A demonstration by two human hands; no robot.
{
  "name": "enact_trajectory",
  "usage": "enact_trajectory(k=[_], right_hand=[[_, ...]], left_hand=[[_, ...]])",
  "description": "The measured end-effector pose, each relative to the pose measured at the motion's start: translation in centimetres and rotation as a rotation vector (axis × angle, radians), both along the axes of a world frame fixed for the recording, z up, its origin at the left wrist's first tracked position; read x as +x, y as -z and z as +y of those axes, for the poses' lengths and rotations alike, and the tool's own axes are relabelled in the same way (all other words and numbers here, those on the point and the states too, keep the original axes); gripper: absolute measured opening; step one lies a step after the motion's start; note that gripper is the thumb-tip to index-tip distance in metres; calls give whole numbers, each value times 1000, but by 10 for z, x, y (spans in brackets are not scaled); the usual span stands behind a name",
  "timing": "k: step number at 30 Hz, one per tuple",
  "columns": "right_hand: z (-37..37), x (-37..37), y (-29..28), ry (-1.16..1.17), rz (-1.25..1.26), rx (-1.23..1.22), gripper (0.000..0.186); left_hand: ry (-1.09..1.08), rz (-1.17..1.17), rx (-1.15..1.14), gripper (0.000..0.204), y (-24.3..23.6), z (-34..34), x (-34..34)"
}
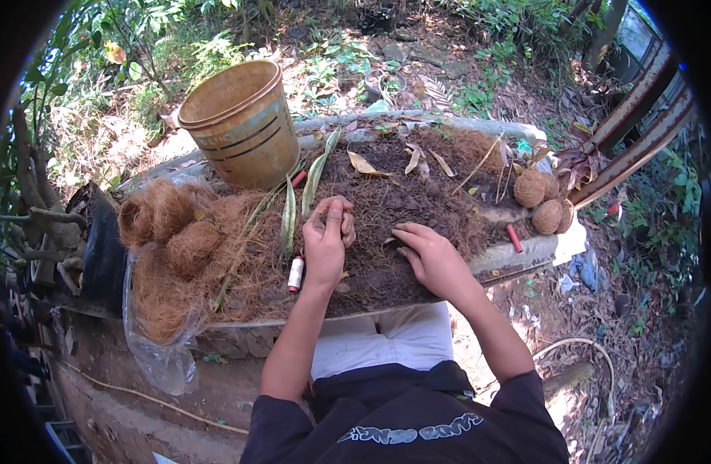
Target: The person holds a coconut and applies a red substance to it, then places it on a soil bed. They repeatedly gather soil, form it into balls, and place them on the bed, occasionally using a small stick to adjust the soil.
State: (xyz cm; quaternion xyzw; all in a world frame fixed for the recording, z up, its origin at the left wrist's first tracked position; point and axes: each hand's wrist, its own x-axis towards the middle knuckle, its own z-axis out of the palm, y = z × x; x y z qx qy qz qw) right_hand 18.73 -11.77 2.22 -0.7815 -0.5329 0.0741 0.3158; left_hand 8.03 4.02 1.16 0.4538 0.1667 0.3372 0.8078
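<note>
Fingers of the left hand (329, 236) pinch together, contents impossible to tell; those of the right hand (434, 261), slightly parted, touch dark soil (371, 288) mid-frame. A white spool (296, 274) lies left of centre, a bucket (251, 143) upper left.

Low soil (421, 197) leaves passage; the bucket (251, 139) blocks the far left.

Daylight pours onto the ground (344, 102) behind the bucket (251, 147), bleaching patches nearly white, while I see the slab (518, 257) mostly in softer shade, its right end glaring. The left hand (327, 236) and right hand (431, 255) look reasonably sharp. Near the black, round border, outer plants (672, 240) turn dim and soft.
</note>
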Motion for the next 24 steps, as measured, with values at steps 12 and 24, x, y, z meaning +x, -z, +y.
enact_trajectory(k=[12,24], right_hand=[[-13,-29,9,74,-376,-142,36],[-17,13,-11,162,-293,137,28]], left_hand=[[-13,193,215,22,9,-16,1],[151,40,70,24,11,-16,1]])
